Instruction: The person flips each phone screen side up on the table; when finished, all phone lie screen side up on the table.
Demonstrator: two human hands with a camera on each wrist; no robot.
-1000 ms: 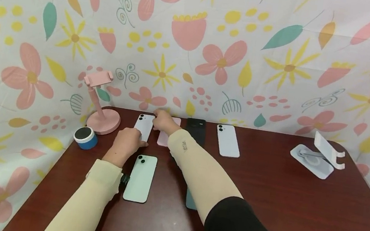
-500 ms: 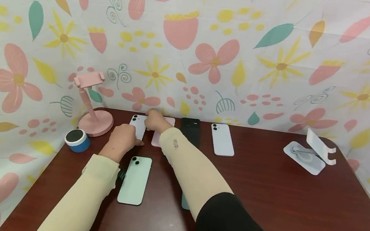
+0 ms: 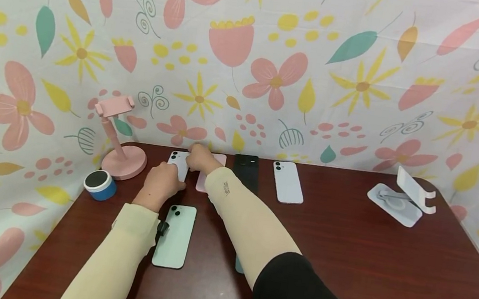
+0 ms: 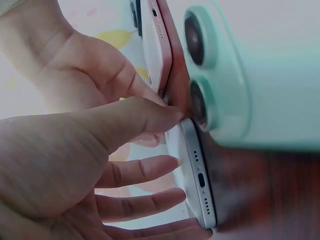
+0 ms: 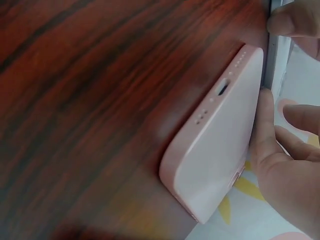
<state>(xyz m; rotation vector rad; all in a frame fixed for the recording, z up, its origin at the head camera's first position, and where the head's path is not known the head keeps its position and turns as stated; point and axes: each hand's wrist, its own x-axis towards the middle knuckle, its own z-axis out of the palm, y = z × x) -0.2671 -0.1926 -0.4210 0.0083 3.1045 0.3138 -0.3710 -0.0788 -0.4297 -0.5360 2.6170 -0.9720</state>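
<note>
A white phone [image 3: 179, 161] lies back up near the wall, camera end away from me. My left hand [image 3: 160, 183] grips its near end: in the left wrist view the thumb [image 4: 155, 117] is at one bottom corner and the fingers spread over the far side. My right hand [image 3: 202, 158] holds the phone's far right corner, its thumb [image 5: 265, 107] against the side edge. Right beside that hand is a pink phone [image 5: 220, 140], partly covered by it in the head view. A mint green phone [image 3: 174, 237] lies beside my left wrist.
A black phone [image 3: 246, 170] and another white phone [image 3: 288, 182] lie to the right. My right sleeve mostly hides a teal phone [image 3: 240, 265]. A pink phone stand [image 3: 124, 162] and blue jar [image 3: 100, 187] stand left; a white stand [image 3: 396, 203] is far right.
Both hands stay at the white phone, with only slight shifts of the fingers. The head view has swung a little to the right, so things appear farther left.
</note>
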